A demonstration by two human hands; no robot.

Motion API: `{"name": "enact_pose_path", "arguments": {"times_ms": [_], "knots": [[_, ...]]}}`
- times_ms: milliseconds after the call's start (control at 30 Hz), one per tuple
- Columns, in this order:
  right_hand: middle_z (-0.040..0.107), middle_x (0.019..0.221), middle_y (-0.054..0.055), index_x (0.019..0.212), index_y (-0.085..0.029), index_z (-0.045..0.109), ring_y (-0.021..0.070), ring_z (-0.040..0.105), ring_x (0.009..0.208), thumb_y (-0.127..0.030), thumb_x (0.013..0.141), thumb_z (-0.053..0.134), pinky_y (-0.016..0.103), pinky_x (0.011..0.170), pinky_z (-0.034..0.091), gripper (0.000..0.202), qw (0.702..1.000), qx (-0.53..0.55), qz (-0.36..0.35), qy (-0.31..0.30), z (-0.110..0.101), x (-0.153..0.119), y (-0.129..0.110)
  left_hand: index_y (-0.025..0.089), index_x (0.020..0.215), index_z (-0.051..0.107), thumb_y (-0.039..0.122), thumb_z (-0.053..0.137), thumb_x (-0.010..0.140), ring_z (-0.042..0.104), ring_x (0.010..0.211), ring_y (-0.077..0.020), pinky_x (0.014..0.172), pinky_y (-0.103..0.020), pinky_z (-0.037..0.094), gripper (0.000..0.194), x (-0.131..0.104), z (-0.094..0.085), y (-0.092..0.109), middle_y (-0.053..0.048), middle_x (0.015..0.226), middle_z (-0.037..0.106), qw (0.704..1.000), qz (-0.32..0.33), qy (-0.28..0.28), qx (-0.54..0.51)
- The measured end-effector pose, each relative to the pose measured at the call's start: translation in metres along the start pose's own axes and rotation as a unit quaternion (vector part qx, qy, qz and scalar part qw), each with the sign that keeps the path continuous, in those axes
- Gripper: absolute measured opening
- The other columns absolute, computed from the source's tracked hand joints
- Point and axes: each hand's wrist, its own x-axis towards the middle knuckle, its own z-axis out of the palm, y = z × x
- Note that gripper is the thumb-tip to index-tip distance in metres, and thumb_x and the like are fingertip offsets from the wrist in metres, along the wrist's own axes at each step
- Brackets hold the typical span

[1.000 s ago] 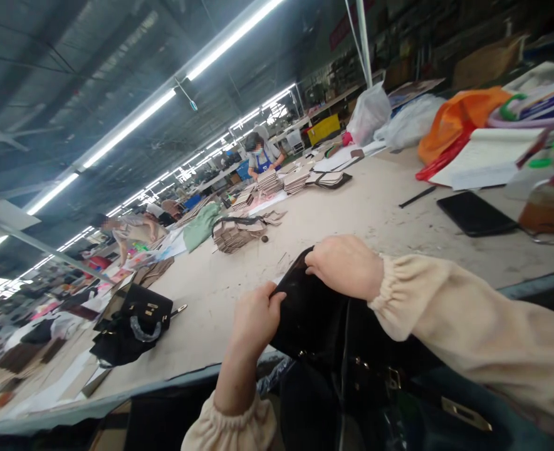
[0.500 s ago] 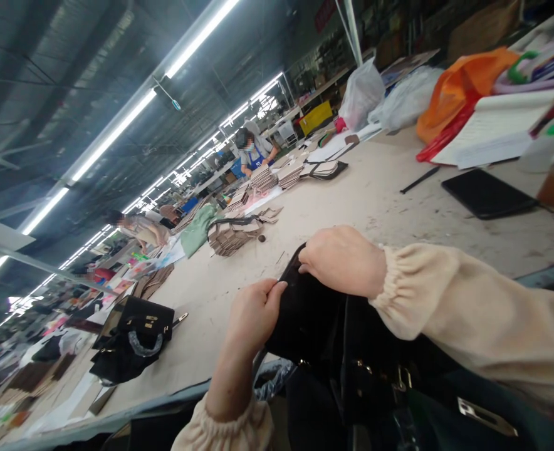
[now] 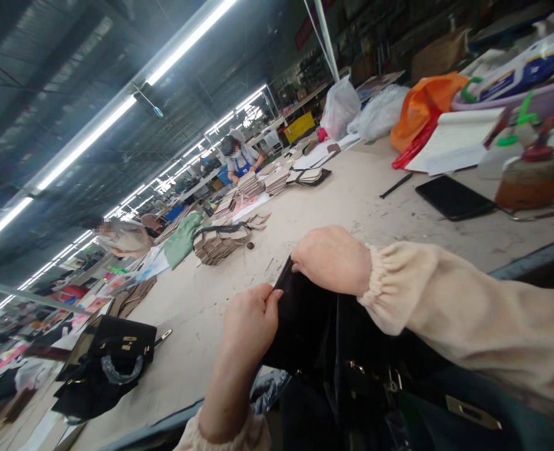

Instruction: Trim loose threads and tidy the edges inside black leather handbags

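Observation:
A black handbag with gold-coloured metal fittings lies tilted at the table's front edge, close to my body. My left hand pinches the edge of its black panel between thumb and fingers. Just to the right, my right hand is closed on the same edge, its fingertips mostly turned away from view. A gold-coloured plate shows on the bag at the lower right. Below my left hand, a plastic-wrapped handle is partly hidden.
Another black handbag stands at left. Stacked brown pieces and a green cloth lie ahead. On the right are a phone, a jar of amber liquid, a notebook and an orange bag. Two people work farther back.
The view has swung slightly right, so the table items appear farther left. Both hands keep hold of the bag's edge, with little movement between them.

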Motion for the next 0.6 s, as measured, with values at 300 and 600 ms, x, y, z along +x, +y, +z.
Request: {"name": "enact_pose_path", "arguments": {"times_ms": [300, 600], "knots": [[0.071, 0.077, 0.009, 0.076, -0.019, 0.073, 0.0214, 0.064, 0.072, -0.032, 0.083, 0.054, 0.027, 0.057, 0.042, 0.024, 1.000, 0.001, 0.000, -0.001, -0.0003, 0.0014, 0.0005, 0.018, 0.057, 0.046, 0.033, 0.041, 0.087, 0.046, 0.053, -0.0125, 0.054, -0.025, 0.024, 0.034, -0.0001, 0.0002, 0.0009, 0.000, 0.052, 0.049, 1.000, 0.005, -0.001, -0.004], [0.071, 0.076, 0.009, 0.075, -0.019, 0.073, 0.0221, 0.065, 0.072, -0.032, 0.083, 0.054, 0.028, 0.057, 0.044, 0.024, 1.000, 0.000, 0.007, 0.000, -0.0006, 0.0017, -0.0007, 0.018, 0.057, 0.043, 0.033, 0.040, 0.087, 0.044, 0.052, -0.0119, 0.054, -0.026, 0.023, 0.034, -0.0011, 0.0013, 0.0003, 0.001, 0.051, 0.046, 1.000, 0.005, -0.002, -0.001]]}}
